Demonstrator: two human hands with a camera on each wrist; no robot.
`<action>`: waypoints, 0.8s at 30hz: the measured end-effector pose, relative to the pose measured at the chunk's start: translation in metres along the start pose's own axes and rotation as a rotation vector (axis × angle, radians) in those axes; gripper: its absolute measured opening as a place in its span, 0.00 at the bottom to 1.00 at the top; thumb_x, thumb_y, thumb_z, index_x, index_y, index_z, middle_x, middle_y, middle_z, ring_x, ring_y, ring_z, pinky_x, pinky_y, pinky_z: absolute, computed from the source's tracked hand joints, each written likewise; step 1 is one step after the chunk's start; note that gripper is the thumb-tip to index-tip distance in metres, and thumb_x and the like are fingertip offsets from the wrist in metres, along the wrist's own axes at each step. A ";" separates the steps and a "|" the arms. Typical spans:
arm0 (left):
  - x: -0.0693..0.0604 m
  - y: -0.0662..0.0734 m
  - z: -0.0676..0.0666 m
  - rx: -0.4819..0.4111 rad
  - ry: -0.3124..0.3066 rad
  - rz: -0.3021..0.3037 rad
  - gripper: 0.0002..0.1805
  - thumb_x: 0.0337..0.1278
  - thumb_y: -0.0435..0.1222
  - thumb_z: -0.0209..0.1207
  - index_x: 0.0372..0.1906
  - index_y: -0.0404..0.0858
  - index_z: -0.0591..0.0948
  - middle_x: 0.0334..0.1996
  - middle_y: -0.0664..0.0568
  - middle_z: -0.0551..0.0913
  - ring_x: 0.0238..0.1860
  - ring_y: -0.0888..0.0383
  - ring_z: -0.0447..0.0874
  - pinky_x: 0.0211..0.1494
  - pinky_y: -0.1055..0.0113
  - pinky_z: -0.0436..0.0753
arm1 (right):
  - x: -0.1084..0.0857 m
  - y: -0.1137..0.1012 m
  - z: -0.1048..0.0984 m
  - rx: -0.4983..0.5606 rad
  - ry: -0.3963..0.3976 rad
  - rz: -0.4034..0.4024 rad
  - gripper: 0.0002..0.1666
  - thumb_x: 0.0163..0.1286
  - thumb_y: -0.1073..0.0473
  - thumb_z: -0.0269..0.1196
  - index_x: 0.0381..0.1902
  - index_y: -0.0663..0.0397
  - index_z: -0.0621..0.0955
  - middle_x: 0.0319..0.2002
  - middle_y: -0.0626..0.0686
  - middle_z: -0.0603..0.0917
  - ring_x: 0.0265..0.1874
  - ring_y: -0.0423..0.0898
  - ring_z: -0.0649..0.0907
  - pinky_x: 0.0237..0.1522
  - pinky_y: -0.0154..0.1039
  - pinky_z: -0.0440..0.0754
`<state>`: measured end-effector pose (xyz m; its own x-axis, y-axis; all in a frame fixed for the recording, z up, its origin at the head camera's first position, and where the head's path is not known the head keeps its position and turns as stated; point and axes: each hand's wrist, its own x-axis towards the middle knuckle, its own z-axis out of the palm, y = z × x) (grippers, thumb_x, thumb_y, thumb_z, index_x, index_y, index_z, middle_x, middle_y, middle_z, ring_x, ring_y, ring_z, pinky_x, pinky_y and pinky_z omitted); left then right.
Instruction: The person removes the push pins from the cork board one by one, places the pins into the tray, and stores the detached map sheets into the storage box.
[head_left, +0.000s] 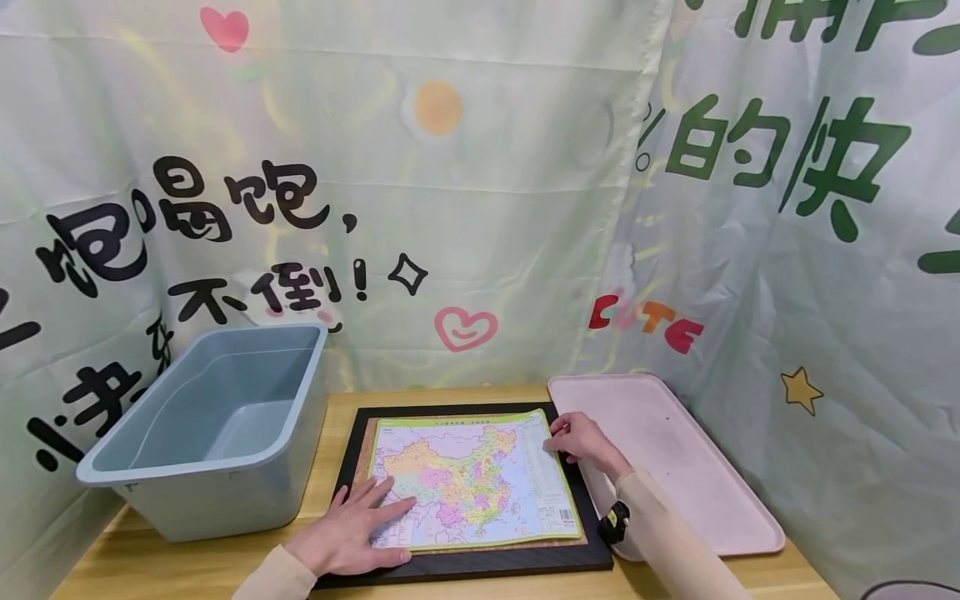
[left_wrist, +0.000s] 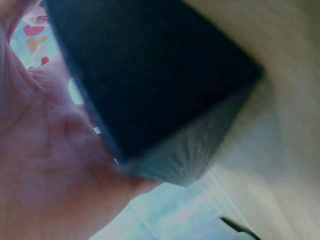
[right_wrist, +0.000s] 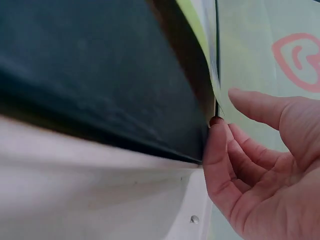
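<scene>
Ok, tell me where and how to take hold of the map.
Pinch the map by its right edge, near the top, coming from the right. It is a thin, flat sheet, and that edge appears slightly lifted from the black-framed board, so getting under it looks easiest there; the left hand covers part of its lower left.

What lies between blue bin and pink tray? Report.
Head view: wooden table, the framed board with the map on it, the left hand, the right fingers.

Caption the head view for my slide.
Left hand on map, right hand at its right edge, black-framed board beneath.
</scene>
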<state>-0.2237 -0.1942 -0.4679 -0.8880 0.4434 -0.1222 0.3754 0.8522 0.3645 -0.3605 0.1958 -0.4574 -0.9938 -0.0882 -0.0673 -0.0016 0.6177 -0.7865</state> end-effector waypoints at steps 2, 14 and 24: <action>0.000 0.000 0.000 0.000 0.002 0.002 0.41 0.52 0.70 0.55 0.70 0.60 0.70 0.75 0.41 0.60 0.76 0.34 0.51 0.66 0.24 0.47 | -0.003 -0.001 0.000 0.012 -0.008 0.002 0.18 0.58 0.63 0.71 0.43 0.63 0.77 0.31 0.53 0.80 0.26 0.45 0.79 0.25 0.39 0.80; 0.001 0.001 -0.002 0.002 0.011 0.002 0.41 0.52 0.70 0.55 0.70 0.59 0.71 0.75 0.41 0.60 0.76 0.34 0.51 0.66 0.24 0.47 | -0.017 -0.006 -0.003 0.231 -0.144 0.060 0.30 0.66 0.60 0.66 0.61 0.57 0.66 0.39 0.59 0.83 0.29 0.48 0.86 0.28 0.45 0.84; 0.001 0.000 0.001 0.011 -0.003 -0.012 0.40 0.51 0.70 0.56 0.70 0.62 0.70 0.75 0.43 0.60 0.76 0.35 0.51 0.65 0.24 0.48 | -0.020 -0.006 -0.002 0.308 -0.148 0.047 0.42 0.66 0.67 0.64 0.74 0.53 0.60 0.39 0.60 0.81 0.28 0.48 0.86 0.25 0.43 0.84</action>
<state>-0.2241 -0.1938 -0.4686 -0.8916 0.4342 -0.1287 0.3679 0.8602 0.3531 -0.3410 0.1952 -0.4497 -0.9652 -0.1916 -0.1782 0.0996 0.3609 -0.9273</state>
